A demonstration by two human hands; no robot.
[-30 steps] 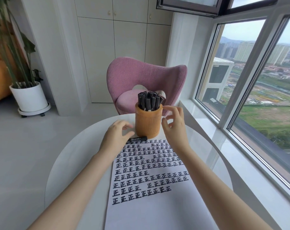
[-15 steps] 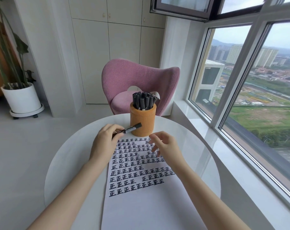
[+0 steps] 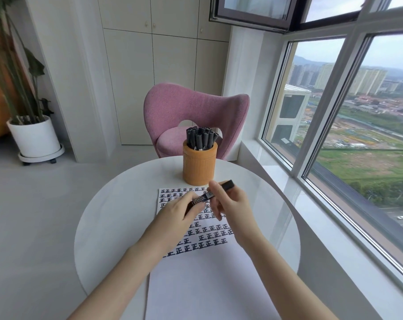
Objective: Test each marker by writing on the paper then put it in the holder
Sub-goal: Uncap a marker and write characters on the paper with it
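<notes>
A black marker (image 3: 207, 195) is held over the paper by both hands. My left hand (image 3: 180, 212) grips its lower barrel. My right hand (image 3: 230, 203) grips the upper part, and the capped end sticks out past its fingers toward the holder. The white paper (image 3: 202, 273) lies on the round table, its far half covered with rows of black written characters. Just beyond the paper's far edge stands the orange cylindrical holder (image 3: 199, 167), with several black markers (image 3: 200, 137) upright in it.
The round white table (image 3: 117, 218) carries only the paper and holder. A pink chair (image 3: 191, 112) stands behind the table. A white windowsill and large windows run along the right. A potted plant (image 3: 33, 135) stands on the floor at the left.
My left hand lifted the marker from the table beside the holder and brought it toward me. My right hand came away from the holder and took hold of the marker's upper part.
</notes>
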